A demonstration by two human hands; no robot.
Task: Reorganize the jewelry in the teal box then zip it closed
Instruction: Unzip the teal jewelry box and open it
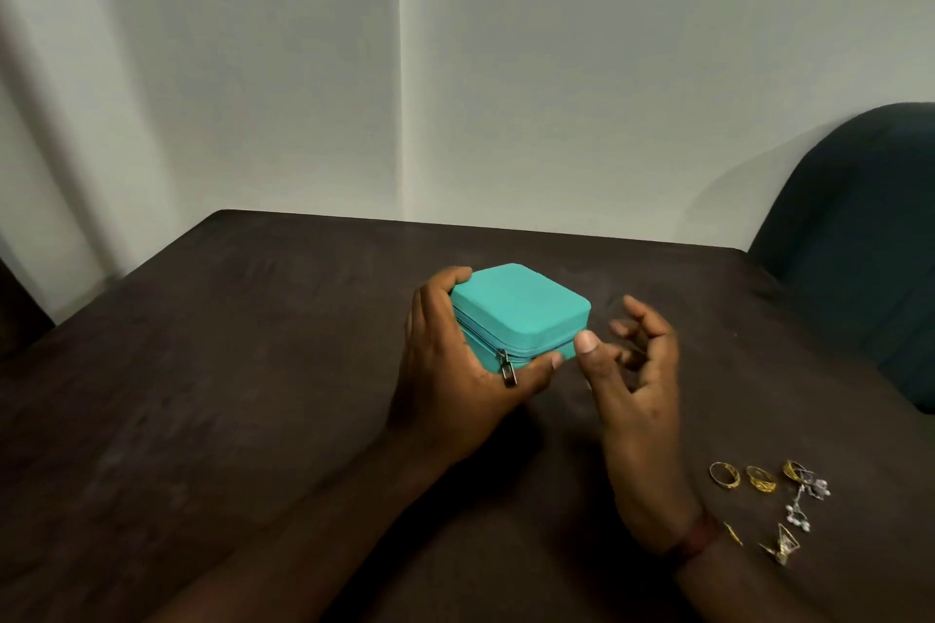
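The small square teal fabric-covered jewelry box [521,314] sits lid down and apparently zipped near the middle of the dark brown wooden tabletop [253,369], somewhat toward its far edge, with its metal zipper pull [507,369] hanging at the near left corner. The left hand [455,369] wraps that corner, fingers pressed against the far left side and thumb laid along the near side under the zipper line, likely to steady the box so it does not slide when the pull is drawn. The right hand [632,379] hovers just beside the box's near right corner, fingers loosely spread and curled, holding nothing; its thumb tip is close to the corner, though contact cannot be told. A dark red band [700,539] circles that wrist. Near the tabletop's right near edge, well apart from the box, lie loose pieces: 3 gold rings [759,477] in a row and silver earrings [804,503] below them, probably waiting to go inside. A dark teal upholstered chair [860,243] stands at the right edge.
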